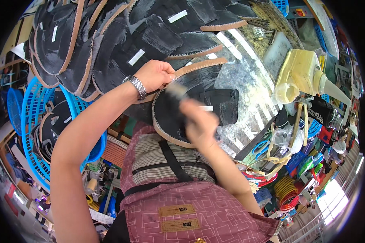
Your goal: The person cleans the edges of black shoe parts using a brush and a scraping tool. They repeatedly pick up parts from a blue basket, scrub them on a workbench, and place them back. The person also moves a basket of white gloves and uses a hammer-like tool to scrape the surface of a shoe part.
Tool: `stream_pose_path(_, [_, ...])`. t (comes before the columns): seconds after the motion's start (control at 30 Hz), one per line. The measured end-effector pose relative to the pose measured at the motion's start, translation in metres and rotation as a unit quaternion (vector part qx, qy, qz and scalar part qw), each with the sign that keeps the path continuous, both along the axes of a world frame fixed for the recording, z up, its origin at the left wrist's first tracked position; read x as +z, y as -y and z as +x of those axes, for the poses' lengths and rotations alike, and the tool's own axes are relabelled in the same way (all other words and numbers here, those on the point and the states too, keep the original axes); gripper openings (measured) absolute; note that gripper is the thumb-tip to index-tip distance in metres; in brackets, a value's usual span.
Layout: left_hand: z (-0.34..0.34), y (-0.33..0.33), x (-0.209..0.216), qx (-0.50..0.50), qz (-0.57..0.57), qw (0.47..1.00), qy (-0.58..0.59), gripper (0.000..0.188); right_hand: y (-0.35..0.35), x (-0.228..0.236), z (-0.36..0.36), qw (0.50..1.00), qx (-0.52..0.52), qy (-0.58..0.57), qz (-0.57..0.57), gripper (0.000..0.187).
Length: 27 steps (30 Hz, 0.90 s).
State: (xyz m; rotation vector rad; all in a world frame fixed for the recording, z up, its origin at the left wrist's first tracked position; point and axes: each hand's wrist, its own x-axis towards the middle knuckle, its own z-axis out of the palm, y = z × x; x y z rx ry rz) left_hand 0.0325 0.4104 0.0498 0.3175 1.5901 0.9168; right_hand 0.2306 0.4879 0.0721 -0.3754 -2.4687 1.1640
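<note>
A black curved piece [169, 106] with a tan zigzag-stitched edge strip lies before me on the table's near edge. At its upper left, my left hand [156, 75], with a metal watch on the wrist, pinches the strip [198, 66]. My right hand [200, 123], smeared by motion, is closed around a brush above the piece. The pale bristles [177, 90] are blurred and sit close to my left fingertips; whether they touch the strip I cannot tell. A small white label [206, 108] shows on the black material beside my right hand.
Overlapping black pieces [150, 36] with tan edges cover the far table. A cut-open yellowish plastic jug [298, 73] stands at right. Blue-handled scissors [261, 149] lie nearer, among straps. A blue basket [30, 121] at left holds more pieces.
</note>
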Motion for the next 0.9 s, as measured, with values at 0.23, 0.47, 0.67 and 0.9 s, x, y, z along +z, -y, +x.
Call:
stream_pose_path(0.23, [0.015, 0.007, 0.009, -0.016, 0.025, 0.984, -0.177, 0.006, -0.016, 0.037, 0.018, 0.979, 0.167, 0.092, -0.067, 0.03])
stream_pose_path(0.47, [0.039, 0.008, 0.013, 0.007, 0.118, 0.923, -0.367, 0.009, -0.044, 0.039, 0.068, 0.925, 0.287, 0.243, -0.049, 0.019])
stream_pose_path(0.67, [0.064, 0.027, 0.049, -0.089, 0.311, 0.849, -0.418, 0.022, -0.108, 0.061, 0.105, 0.814, -0.314, -0.04, -0.487, 0.014])
stream_pose_path(0.9, [0.052, 0.01, 0.081, -0.082, 0.26, 0.864, -0.422, 0.017, -0.11, 0.09, 0.115, 0.872, -0.16, 0.02, -0.461, 0.033])
